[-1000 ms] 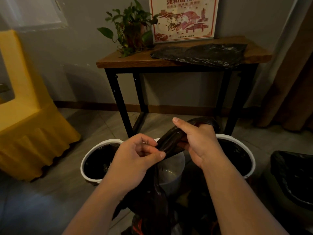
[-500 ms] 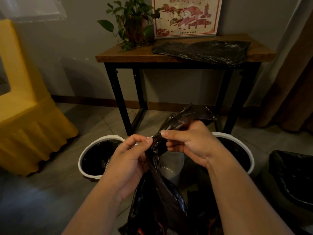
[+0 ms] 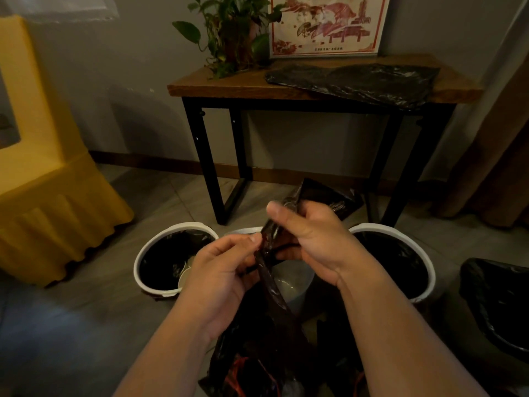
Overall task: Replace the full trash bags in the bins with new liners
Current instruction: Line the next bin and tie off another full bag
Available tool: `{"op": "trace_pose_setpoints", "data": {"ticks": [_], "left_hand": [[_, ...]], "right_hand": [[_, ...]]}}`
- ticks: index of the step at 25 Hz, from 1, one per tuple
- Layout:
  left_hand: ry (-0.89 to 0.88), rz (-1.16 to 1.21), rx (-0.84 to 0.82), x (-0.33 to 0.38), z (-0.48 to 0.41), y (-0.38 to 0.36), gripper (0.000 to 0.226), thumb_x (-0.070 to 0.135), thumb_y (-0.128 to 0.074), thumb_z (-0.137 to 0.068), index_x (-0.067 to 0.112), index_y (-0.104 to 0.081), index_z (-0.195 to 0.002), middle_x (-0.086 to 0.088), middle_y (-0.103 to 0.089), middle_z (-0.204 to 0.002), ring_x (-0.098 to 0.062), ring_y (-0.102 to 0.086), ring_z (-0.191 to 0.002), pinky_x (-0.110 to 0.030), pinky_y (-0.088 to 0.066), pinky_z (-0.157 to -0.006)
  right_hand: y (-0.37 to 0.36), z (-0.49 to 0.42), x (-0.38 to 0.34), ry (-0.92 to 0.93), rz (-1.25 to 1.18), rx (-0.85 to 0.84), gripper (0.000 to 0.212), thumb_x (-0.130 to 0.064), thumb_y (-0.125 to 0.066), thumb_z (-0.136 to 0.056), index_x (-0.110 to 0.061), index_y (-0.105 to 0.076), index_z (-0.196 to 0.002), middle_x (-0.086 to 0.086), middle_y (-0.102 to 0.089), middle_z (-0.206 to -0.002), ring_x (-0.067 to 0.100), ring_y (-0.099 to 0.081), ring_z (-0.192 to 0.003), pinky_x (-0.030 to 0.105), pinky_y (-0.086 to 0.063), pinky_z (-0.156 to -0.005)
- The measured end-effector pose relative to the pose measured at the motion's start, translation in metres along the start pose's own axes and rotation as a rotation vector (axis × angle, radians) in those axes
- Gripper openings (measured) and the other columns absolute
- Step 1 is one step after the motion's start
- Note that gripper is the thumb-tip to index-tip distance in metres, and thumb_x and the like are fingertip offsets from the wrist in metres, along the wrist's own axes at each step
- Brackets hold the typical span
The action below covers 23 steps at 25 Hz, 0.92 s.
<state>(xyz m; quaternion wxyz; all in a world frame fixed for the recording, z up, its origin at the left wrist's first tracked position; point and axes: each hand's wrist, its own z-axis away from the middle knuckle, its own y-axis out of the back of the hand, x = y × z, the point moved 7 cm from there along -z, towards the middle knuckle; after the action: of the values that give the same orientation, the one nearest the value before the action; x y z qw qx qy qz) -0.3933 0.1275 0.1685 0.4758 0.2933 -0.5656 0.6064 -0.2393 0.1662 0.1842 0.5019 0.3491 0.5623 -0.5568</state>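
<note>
While both grip the crumpled black plastic trash bag (image 3: 269, 285), the left hand (image 3: 220, 279) pinches below the right hand (image 3: 312, 239).

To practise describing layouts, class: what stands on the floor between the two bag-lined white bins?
A third white bin, with no bag inside, stands there; the head view shows it partly hidden behind the twisted black bag.

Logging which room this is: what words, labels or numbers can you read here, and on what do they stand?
No text here is legible.
On the poster: one small line of characters under the drawing, too small and blurred to read.
On the trash bag, the white bins and the liner on the table: no print or labels visible.
</note>
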Motion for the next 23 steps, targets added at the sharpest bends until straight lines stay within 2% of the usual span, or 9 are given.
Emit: {"op": "trace_pose_setpoints", "data": {"ticks": [2, 4, 6, 8, 12, 15, 17, 19, 23], "left_hand": [[-0.02, 0.034, 0.027, 0.003, 0.0, 0.004, 0.036, 0.021, -0.08, -0.08, -0.004, -0.074, -0.106, -0.019, -0.076, -0.101, -0.028, -0.074, -0.092, -0.043, -0.06, -0.082], [-0.025, 0.062, 0.058, 0.003, -0.001, 0.009, 0.03, 0.02, -0.079, -0.081, -0.001, -0.074, -0.102, -0.018, -0.076, -0.1, -0.028, -0.075, -0.09, -0.042, -0.06, -0.08], [-0.021, 0.086, 0.081, 0.001, 0.0, 0.012, 0.018, 0.019, -0.078, -0.083, 0.005, -0.074, -0.095, -0.018, -0.075, -0.1, -0.029, -0.074, -0.089, -0.043, -0.059, -0.082], [-0.009, 0.119, 0.082, -0.002, 0.001, 0.013, 0.01, 0.019, -0.077, -0.087, 0.01, -0.073, -0.089, -0.016, -0.075, -0.099, -0.027, -0.073, -0.088, -0.041, -0.058, -0.081], [-0.037, 0.138, 0.111, 0.001, 0.004, 0.019, 0.011, 0.023, -0.076, -0.089, 0.013, -0.074, -0.09, -0.013, -0.077, -0.1, -0.021, -0.076, -0.088, -0.031, -0.063, -0.073], [-0.127, -0.026, 0.076, 0.008, 0.008, 0.014, 0.023, 0.031, -0.078, -0.085, 0.012, -0.074, -0.097, -0.017, -0.079, -0.105, -0.03, -0.078, -0.097, -0.039, -0.065, -0.079], [-0.175, -0.151, 0.053, 0.01, 0.01, 0.007, 0.033, 0.026, -0.08, -0.081, 0.008, -0.074, -0.107, -0.022, -0.077, -0.105, -0.036, -0.077, -0.101, -0.046, -0.066, -0.083], [-0.193, -0.167, 0.076, 0.012, 0.01, 0.009, 0.027, 0.019, -0.08, -0.078, 0.006, -0.078, -0.101, -0.023, -0.076, -0.103, -0.035, -0.076, -0.097, -0.047, -0.066, -0.084], [-0.132, -0.035, 0.053, 0.011, 0.01, 0.014, 0.013, 0.014, -0.081, -0.079, 0.011, -0.078, -0.091, -0.018, -0.074, -0.098, -0.027, -0.073, -0.088, -0.034, -0.062, -0.073]], "right_hand": [[-0.006, 0.002, 0.001, 0.001, 0.019, -0.058, 0.043, -0.02, -0.093, -0.074, -0.007, -0.072, -0.109, 0.017, -0.08, -0.1, 0.032, -0.08, -0.091, 0.033, -0.063, -0.068], [-0.005, 0.001, 0.001, 0.004, 0.014, -0.061, 0.039, -0.003, -0.089, -0.078, -0.002, -0.069, -0.112, 0.019, -0.08, -0.101, 0.032, -0.08, -0.088, 0.032, -0.063, -0.067], [-0.004, 0.001, 0.002, -0.009, 0.012, -0.045, 0.035, 0.005, -0.085, -0.079, -0.001, -0.068, -0.11, 0.019, -0.08, -0.098, 0.029, -0.078, -0.08, 0.03, -0.063, -0.063], [-0.003, 0.002, 0.004, -0.024, 0.007, -0.035, 0.034, 0.01, -0.081, -0.081, -0.001, -0.067, -0.11, 0.018, -0.08, -0.097, 0.03, -0.079, -0.082, 0.03, -0.062, -0.062], [0.002, 0.002, 0.004, -0.017, 0.032, -0.038, 0.036, 0.014, -0.076, -0.082, 0.002, -0.068, -0.115, 0.02, -0.08, -0.102, 0.032, -0.079, -0.087, 0.029, -0.061, -0.063], [0.0, 0.002, 0.003, -0.009, 0.036, -0.048, 0.033, 0.013, -0.074, -0.084, 0.001, -0.07, -0.114, 0.02, -0.079, -0.102, 0.031, -0.079, -0.086, 0.03, -0.062, -0.065], [-0.004, 0.001, 0.003, -0.006, 0.055, -0.052, 0.031, 0.012, -0.073, -0.085, 0.0, -0.071, -0.113, 0.018, -0.08, -0.1, 0.027, -0.077, -0.083, 0.031, -0.061, -0.067], [-0.005, -0.001, 0.004, -0.003, 0.063, -0.053, 0.031, 0.012, -0.071, -0.085, -0.001, -0.07, -0.113, 0.018, -0.08, -0.101, 0.026, -0.077, -0.083, 0.032, -0.061, -0.068], [-0.006, -0.001, 0.001, 0.02, 0.044, -0.094, 0.038, 0.008, -0.072, -0.078, -0.002, -0.07, -0.114, 0.019, -0.079, -0.101, 0.028, -0.077, -0.085, 0.031, -0.06, -0.065]]}}
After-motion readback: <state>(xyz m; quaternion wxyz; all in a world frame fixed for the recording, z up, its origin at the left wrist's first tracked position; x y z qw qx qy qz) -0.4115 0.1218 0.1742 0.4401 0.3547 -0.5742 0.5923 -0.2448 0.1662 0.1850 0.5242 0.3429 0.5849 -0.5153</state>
